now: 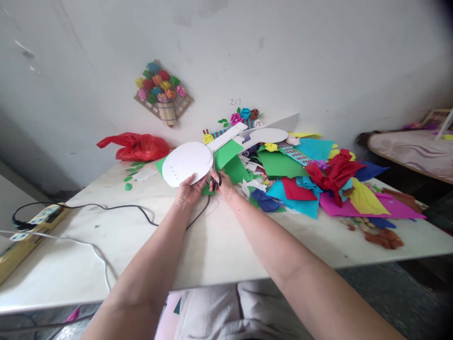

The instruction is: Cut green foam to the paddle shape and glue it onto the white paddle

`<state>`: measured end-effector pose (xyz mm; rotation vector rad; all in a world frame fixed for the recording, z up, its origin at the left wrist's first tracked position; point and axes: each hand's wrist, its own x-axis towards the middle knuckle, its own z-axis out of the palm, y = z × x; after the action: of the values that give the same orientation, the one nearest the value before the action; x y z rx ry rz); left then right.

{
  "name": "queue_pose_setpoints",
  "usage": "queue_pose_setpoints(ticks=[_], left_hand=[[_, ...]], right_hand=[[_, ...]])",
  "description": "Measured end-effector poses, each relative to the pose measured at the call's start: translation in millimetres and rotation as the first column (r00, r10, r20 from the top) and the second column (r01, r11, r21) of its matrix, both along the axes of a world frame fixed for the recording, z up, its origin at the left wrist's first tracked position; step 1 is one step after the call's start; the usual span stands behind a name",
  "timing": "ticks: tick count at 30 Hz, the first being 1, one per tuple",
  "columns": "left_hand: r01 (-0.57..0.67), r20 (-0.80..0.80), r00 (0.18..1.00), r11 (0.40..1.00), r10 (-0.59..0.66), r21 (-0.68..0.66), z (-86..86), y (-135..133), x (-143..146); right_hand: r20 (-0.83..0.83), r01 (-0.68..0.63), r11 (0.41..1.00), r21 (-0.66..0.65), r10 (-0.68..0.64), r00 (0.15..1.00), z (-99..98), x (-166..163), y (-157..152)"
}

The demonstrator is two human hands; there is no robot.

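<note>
My left hand [191, 190] grips the lower edge of a white oval board [187, 163], its thumb on the face. A narrow white strip [227, 136] extends from the board's upper right. Several small dark dots mark the board's lower left. In my right hand [222, 185] is a pair of scissors [215, 178], with my fingers around the dark handles and the blades pointing up by the board's right edge. Whether the blades touch the board I cannot tell. Green paper [228, 153] lies just beyond the scissors.
A red plastic bag [138, 147] and green leaf cutouts [128, 186] lie at left. Coloured paper, including crumpled red paper [334, 172], is heaped at right beside another white oval piece [269, 135]. A black cable [116, 206] runs from a power strip [38, 226].
</note>
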<state>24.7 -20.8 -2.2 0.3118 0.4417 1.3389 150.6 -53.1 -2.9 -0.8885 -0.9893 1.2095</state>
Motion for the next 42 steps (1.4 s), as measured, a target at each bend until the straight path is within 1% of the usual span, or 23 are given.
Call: queue_pose_setpoints(ticks=[6, 11, 17, 22, 28, 32, 36, 42], left_hand=[[0.019, -0.072, 0.997, 1.0, -0.018, 0.019, 0.6, -5, 1], [0.029, -0.073, 0.997, 0.999, -0.027, 0.028, -0.8, -7, 1], [0.043, -0.113, 0.993, 0.998, -0.037, 0.053, -1.2, -6, 1], [0.041, -0.112, 0.993, 0.998, -0.035, 0.051, 1.3, -9, 3], [0.04, -0.074, 0.997, 0.998, -0.036, 0.056, 1.9, -8, 3], [0.036, -0.088, 0.996, 0.997, -0.03, 0.068, 1.1, -8, 3], [0.034, -0.09, 0.996, 0.997, -0.028, 0.076, -0.1, -7, 3], [0.051, -0.092, 0.995, 0.995, -0.044, 0.08, -1.4, -5, 1]], right_hand=[[0.019, 0.035, 0.998, 0.054, -0.036, 0.999, -2.6, 7, 6], [0.048, 0.038, 0.998, 0.052, -0.041, 0.998, -1.7, 12, 7], [0.077, 0.038, 0.998, 0.041, -0.042, 0.996, 0.7, 15, 4], [0.066, 0.037, 0.997, 0.071, -0.042, 0.997, -1.0, 15, 7], [0.041, 0.048, 0.995, 0.089, -0.052, 0.998, -5.2, 13, 14], [0.01, 0.054, 0.993, 0.106, -0.056, 0.998, -5.8, 13, 16], [0.021, 0.064, 0.994, 0.093, -0.066, 0.998, -5.4, 13, 16], [0.043, 0.098, 0.986, 0.131, -0.105, 0.994, -8.0, 13, 20]])
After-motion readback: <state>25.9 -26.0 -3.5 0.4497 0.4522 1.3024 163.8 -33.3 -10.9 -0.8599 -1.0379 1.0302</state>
